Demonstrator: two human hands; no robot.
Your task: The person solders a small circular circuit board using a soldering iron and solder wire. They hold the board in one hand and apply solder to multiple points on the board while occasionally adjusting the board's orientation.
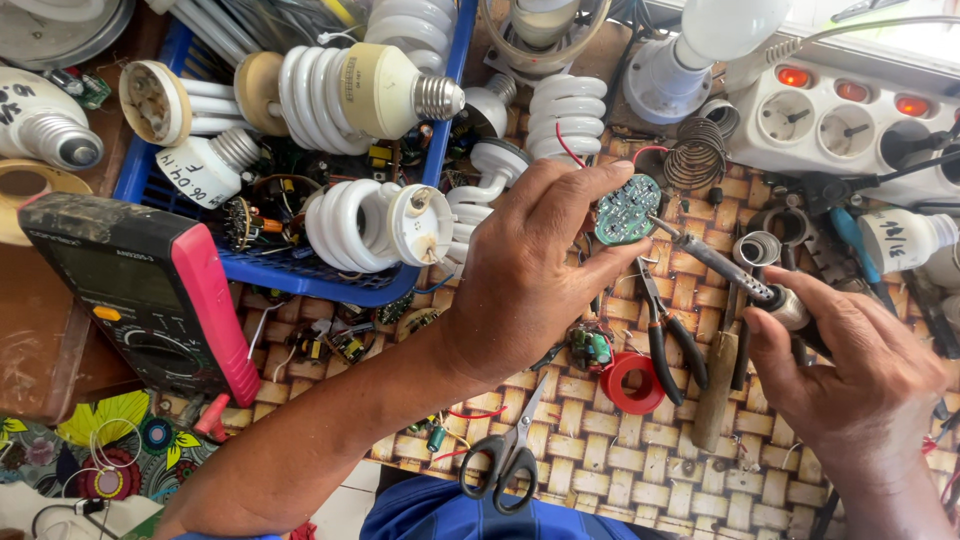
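Left hand (pixel 530 270) over woven mat (pixel 640 460), fingers pinched around round green circuit board (pixel 627 208), thumb below, fingertips on upper edge. Board held up off mat, tilted, just right of white spiral lamp (pixel 566 115). Right hand (pixel 850 370) at lower right, fingers closed around handle of soldering iron (pixel 720 262); iron tip touching right edge of board. Red wire (pixel 565 148) running off board's upper left.

On mat below board: pliers (pixel 668 335) with dark handles, red tape roll (pixel 632 382) just beside them, small green component (pixel 592 347) left of roll, black-handled scissors (pixel 505 455) nearer bottom edge. Wire coil stand (pixel 697 152) above board. White power strip (pixel 850 120) at upper right, 3 red switch lights lit, black plug inserted at right end.

Blue plastic basket (pixel 440 120) at upper left, packed with spiral lamps, loose bases, small circuit boards. Multimeter (pixel 150 290) with red casing left of basket, lying tilted on brown surface. White bulb (pixel 900 238) at right edge with handwriting on it.
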